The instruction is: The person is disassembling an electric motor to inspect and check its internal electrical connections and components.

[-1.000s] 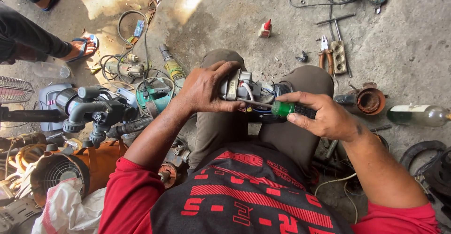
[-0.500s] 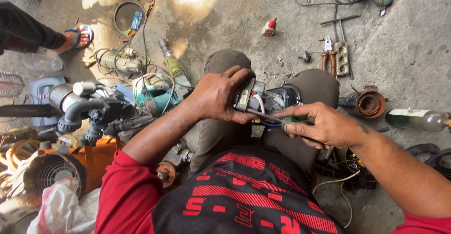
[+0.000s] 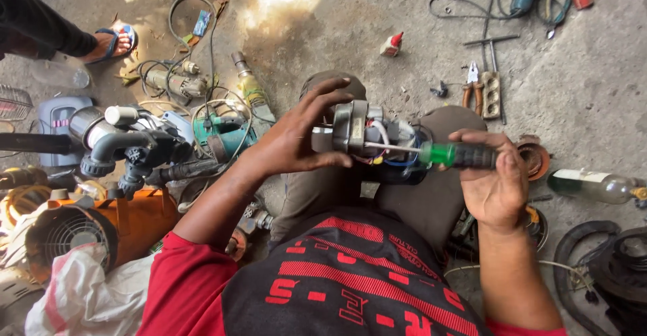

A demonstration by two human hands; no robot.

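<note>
The small electric motor (image 3: 374,137) sits over the person's knees at centre, casing already open with coloured wires bared at its 3 o'clock end, so the work looks midway. The left hand (image 3: 296,140) clasps its 9 o'clock end; the right hand (image 3: 495,181) grips the green-handled screwdriver (image 3: 441,154), tip inside.

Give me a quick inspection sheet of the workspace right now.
Surface: bare concrete floor, dusty.
Job's things: small motor assembly over the knees; green-handled screwdriver, shaft against it.
Clutter: pliers, glass bottle, orange blower, grey pump.
Hands: left hand grips the motor; right hand holds the screwdriver.
Cables: coiled cord on the floor.
Surroundings: another person's sandalled foot.
</note>
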